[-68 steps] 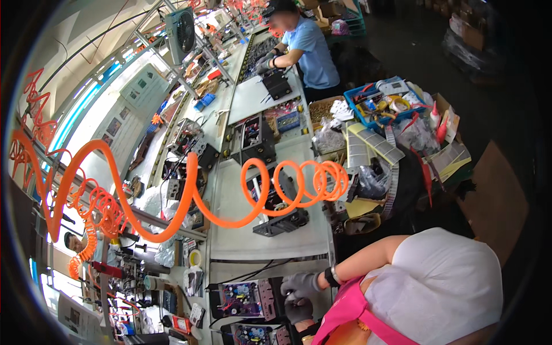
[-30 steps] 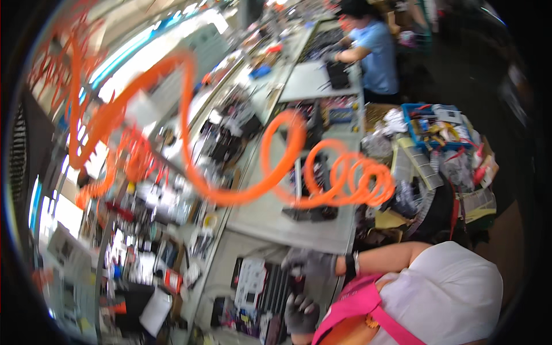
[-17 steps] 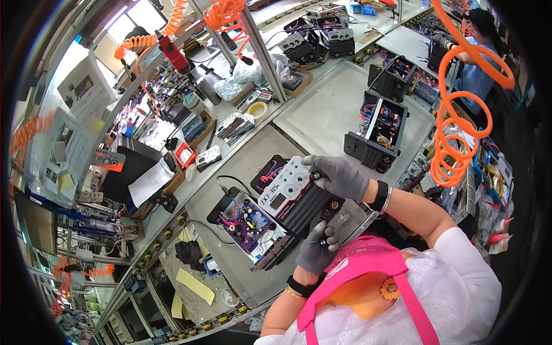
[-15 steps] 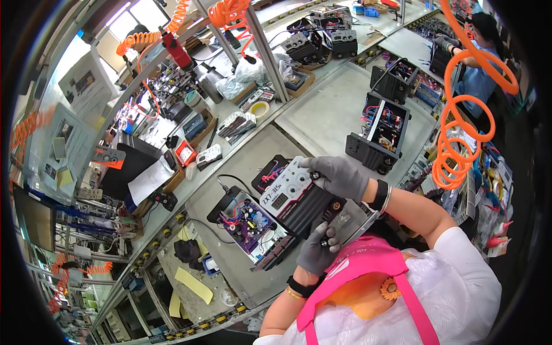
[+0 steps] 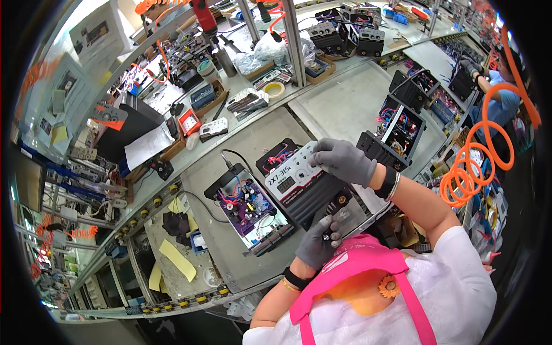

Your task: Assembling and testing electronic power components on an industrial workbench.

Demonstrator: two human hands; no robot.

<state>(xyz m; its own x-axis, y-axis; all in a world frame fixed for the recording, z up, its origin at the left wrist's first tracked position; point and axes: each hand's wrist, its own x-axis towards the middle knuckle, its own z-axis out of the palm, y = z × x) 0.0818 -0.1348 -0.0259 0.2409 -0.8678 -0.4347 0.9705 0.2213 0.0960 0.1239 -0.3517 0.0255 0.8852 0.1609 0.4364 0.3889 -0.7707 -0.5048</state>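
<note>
In front of me stands a black electrical unit with a white control panel (image 5: 292,176), which carries a dark display and a dial. The curled fingers of my gloved right hand (image 5: 343,161) press together on the panel's far right corner; what lies under the fingertips is hidden. Near the unit's front edge, my gloved left hand (image 5: 318,244) is closed around a small black knob (image 5: 327,236). Left of the unit lies an opened chassis (image 5: 251,210) with a purple circuit board and coloured wires. Behind the panel sits a black cover plate (image 5: 278,154) with red and blue leads.
More open units (image 5: 391,135) stand at the right on the line. A parts shelf with tape (image 5: 274,89) and a red bin (image 5: 189,122) runs along the far side. An orange coiled hose (image 5: 483,155) hangs at right. A co-worker (image 5: 500,95) is beyond.
The view has shifted, so the bench appears lower and farther right. My right fingers have moved from a black knob to cover the panel's corner. My left hand keeps its small knob.
</note>
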